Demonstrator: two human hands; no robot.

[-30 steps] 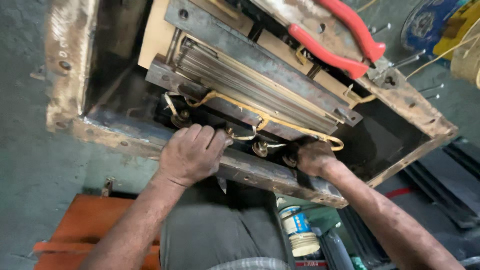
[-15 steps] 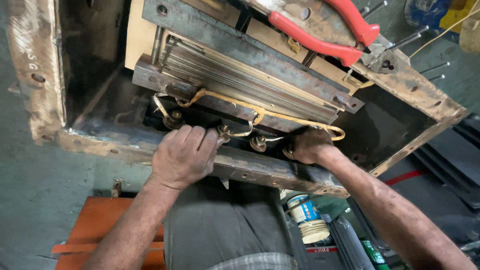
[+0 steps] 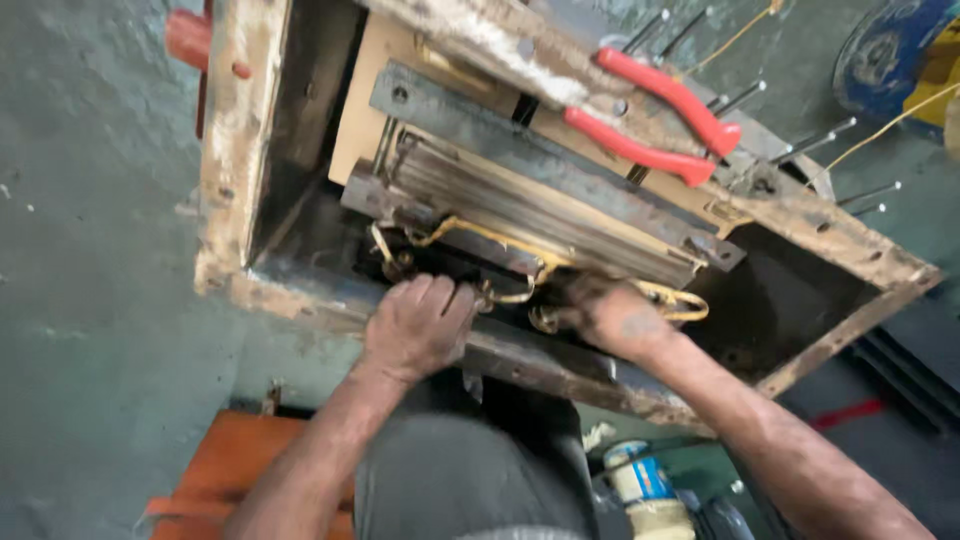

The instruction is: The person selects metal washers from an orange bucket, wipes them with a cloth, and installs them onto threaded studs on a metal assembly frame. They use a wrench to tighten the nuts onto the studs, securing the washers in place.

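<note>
An old rusty metal box (image 3: 232, 150) stands open, with a grey laminated core (image 3: 520, 195) and steel clamp bars inside it. Yellow sleeved wires (image 3: 470, 235) run along the core's near side. My left hand (image 3: 415, 325) rests over the box's near rim, fingers curled down by the wire ends. My right hand (image 3: 610, 315) reaches inside the box with its fingers closed around a yellow wire loop (image 3: 680, 300). Both hands are grimy. What the left fingers touch is hidden.
Red-handled pliers (image 3: 655, 120) lie on the box's far rim. Several long bolts (image 3: 830, 135) stick out at the far right. An orange stool (image 3: 250, 465) sits under me, and a roll of tape (image 3: 640, 480) lies on the green floor by my right leg.
The view has shifted, so the box sits further right and lower in the frame. Both hands stay at the near rim by the wires, with little movement of their own.
</note>
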